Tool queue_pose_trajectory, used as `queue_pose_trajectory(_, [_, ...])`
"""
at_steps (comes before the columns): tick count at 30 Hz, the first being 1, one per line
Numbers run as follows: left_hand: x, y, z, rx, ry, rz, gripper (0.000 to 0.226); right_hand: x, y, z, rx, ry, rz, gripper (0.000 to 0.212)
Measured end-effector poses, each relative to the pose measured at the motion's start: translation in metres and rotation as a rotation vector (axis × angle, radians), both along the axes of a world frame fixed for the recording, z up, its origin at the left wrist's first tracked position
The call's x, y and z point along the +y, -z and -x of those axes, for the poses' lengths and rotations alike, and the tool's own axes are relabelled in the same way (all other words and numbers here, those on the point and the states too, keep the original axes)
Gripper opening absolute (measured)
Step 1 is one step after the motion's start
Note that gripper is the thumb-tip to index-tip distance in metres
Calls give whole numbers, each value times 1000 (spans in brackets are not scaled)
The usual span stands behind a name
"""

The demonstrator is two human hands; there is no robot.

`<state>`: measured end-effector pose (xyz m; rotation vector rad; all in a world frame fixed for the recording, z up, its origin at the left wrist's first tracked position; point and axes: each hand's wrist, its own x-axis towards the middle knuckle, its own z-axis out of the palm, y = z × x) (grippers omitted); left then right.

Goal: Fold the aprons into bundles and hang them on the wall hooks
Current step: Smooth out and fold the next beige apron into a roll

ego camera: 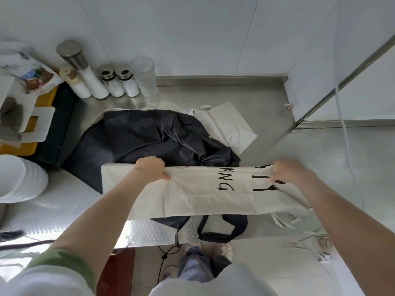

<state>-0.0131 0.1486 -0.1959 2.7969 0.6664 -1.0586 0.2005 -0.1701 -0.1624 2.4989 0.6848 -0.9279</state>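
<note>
Along the steel counter's (299, 150) front edge, the cream apron (203, 195) is stretched in a folded strip — left hand (152, 168) and right hand (286, 173) both pinch its far fold, fingers closed. A black apron (149, 137) lies behind; the counter's right end is bare.

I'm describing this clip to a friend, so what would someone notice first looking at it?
First, the cream cotton apron with black lettering, folded into a long band and stretched between the left hand and right hand at the steel counter's front edge. Behind it lies a crumpled dark navy apron, and a row of steel-capped white shakers lines the back wall.
</note>
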Motion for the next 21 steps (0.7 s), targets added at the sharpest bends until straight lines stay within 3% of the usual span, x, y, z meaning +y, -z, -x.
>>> queue_pose_trajectory(1, [-1,0,0,-6,-18,15,46,-5,0,-2,-84,-37,37,18])
queue_pose_trajectory(3, [-3,0,3,-37,-55,47,43,-11,7,-5,-264,-50,47,48])
queue_pose_trajectory(6, [-3,3,11,-182,-76,121,42,14,14,18,-404,-157,-294,72])
queue_pose_trajectory(8, [-1,6,24,-460,-161,167,56,46,20,57,-367,-390,-611,70])
queue_pose_trajectory(10, [6,7,38,-750,-337,121,42,74,31,104,-219,-625,-769,65])
queue_pose_trajectory(13, [19,7,66,-822,-536,-72,34,110,47,152,40,-719,-713,62])
queue_pose_trajectory(15, [23,9,87,-776,-733,-58,38,128,56,164,119,-661,-603,59])
queue_pose_trajectory(18, [29,14,115,-708,-1001,29,43,145,65,170,44,-651,-539,76])
queue_pose_trajectory(21, [34,14,132,-784,-1228,340,35,151,70,167,43,-605,-513,73])
